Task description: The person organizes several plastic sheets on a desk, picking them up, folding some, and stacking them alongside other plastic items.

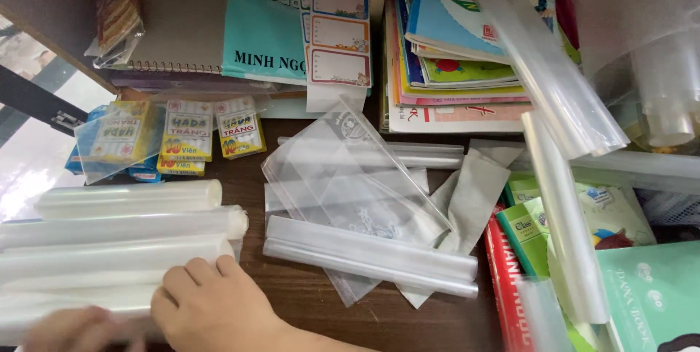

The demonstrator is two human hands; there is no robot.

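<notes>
Both hands, right point(211, 308) and blurry left point(80, 330), are resting half-curled on the stacked plastic rolls point(124, 239) at the table's point(306, 294) left edge, gripping none, while loose sleeves point(350, 177) are lying unsorted nearby.

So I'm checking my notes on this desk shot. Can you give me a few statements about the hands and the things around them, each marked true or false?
1. The right hand rests on a stack of rolled clear plastic sheets. True.
2. The left hand holds a pair of scissors. False: it is blurred at the bottom edge by the rolls, and no scissors show.
3. Small chalk boxes lie above the rolls. True.
4. The spiral notebook lies at the bottom right. False: it is at the top left.
5. The table is white. False: it is dark brown wood.
</notes>
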